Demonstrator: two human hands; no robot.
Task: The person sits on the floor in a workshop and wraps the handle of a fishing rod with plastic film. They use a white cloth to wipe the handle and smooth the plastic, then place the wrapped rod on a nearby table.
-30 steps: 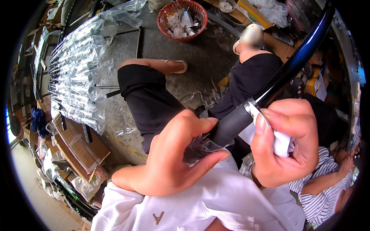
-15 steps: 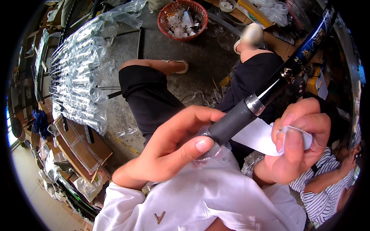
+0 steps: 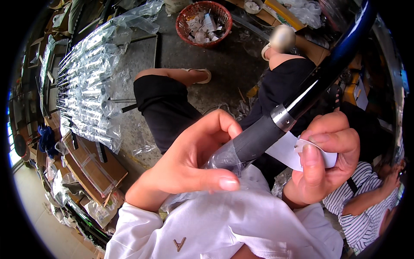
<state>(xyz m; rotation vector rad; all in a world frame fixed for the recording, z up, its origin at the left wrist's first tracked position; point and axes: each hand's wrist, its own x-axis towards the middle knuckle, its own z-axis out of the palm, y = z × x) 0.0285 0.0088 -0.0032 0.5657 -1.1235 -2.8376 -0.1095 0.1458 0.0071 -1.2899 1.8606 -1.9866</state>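
Observation:
A thick black fishing rod (image 3: 321, 82) slants from the upper right down to my left hand (image 3: 189, 162). Its dark grip (image 3: 258, 139) has a silver metal collar (image 3: 282, 117). The fingers of my left hand curl round the butt end, with the thumb along its near side. Clear plastic film (image 3: 224, 159) wraps that end, partly hidden by the hand. My right hand (image 3: 330, 157) pinches a folded white paper slip (image 3: 321, 154) between thumb and fingers, just right of the grip. Part of the slip passes behind the rod.
Several rods in clear plastic sleeves (image 3: 92, 90) lie at the left, above a cardboard box (image 3: 97, 166). A red basket (image 3: 179, 26) with scraps stands on the floor ahead. Another person in a striped shirt (image 3: 355, 211) is at the lower right.
The rod has rolled, so its printed markings and small metal fitting no longer show. My left thumb has lifted off the grip. My right hand with the paper slip has shifted slightly left.

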